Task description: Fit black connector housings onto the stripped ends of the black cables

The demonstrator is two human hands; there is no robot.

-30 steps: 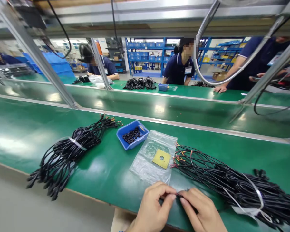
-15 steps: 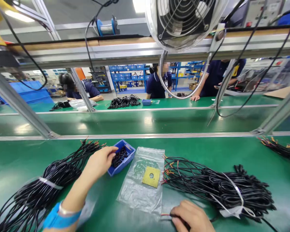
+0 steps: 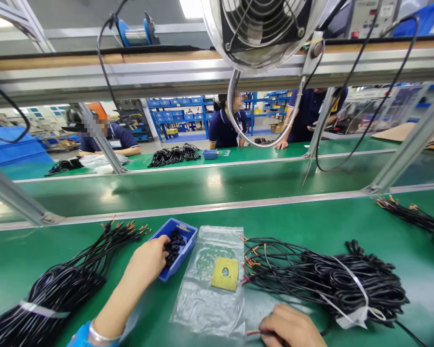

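My left hand [image 3: 150, 258] reaches into a small blue bin [image 3: 179, 267] of little black parts [image 3: 174, 246]. Its fingertips are bent down among the parts, so whether they pinch one is hidden. At the bottom, my right hand [image 3: 291, 327] is closed around a black cable [image 3: 262, 332], whose stripped end with a reddish wire sticks out to the left. Between the hands lies a clear plastic bag [image 3: 206, 303] with a yellow square pad [image 3: 224, 273] on it, a round hole in the pad's middle. Right of the bag rests a tied bundle of black cables [image 3: 329, 279].
Another tied cable bundle [image 3: 58, 289] lies at left, and more cables [image 3: 415, 221] at the right edge. A fan [image 3: 264, 29] hangs overhead from a metal rail [image 3: 159, 72]. Slanted posts [image 3: 408, 144] stand on the bench. Several people sit or stand across the bench.
My left hand has gone deeper into the blue bin, its fingers now among the black parts. My right hand still holds the cable. The whole view has shifted somewhat.
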